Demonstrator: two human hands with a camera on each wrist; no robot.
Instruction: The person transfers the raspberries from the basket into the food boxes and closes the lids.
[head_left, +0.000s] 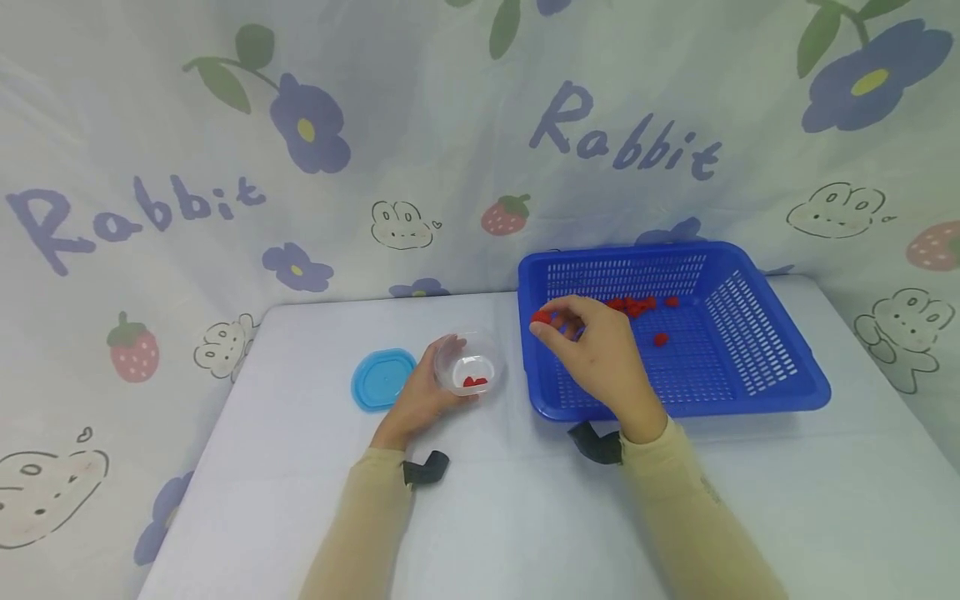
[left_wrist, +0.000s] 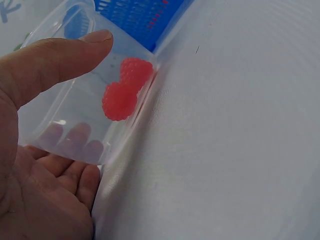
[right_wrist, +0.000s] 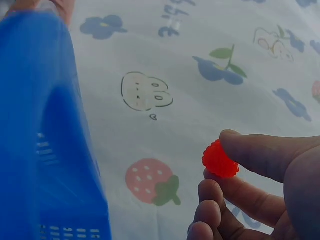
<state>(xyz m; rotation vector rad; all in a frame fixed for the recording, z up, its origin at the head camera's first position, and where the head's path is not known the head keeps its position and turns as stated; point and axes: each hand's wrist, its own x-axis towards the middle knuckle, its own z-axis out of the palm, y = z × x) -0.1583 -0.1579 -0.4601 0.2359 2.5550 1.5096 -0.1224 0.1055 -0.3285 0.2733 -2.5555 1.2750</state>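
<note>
My left hand grips a clear plastic cup, thumb on one side and fingers on the other. Two red raspberries lie at the bottom of the cup, seen through its wall. Over the left rim of the blue basket, my right hand pinches one red raspberry between thumb and index finger. Several more red raspberries lie on the basket floor, mostly toward its back, partly hidden behind the right hand.
A light-blue lid lies on the white table just left of the cup. Behind the table hangs a printed curtain with rabbits, flowers and strawberries. The basket takes up the right side of the table, close to the curtain.
</note>
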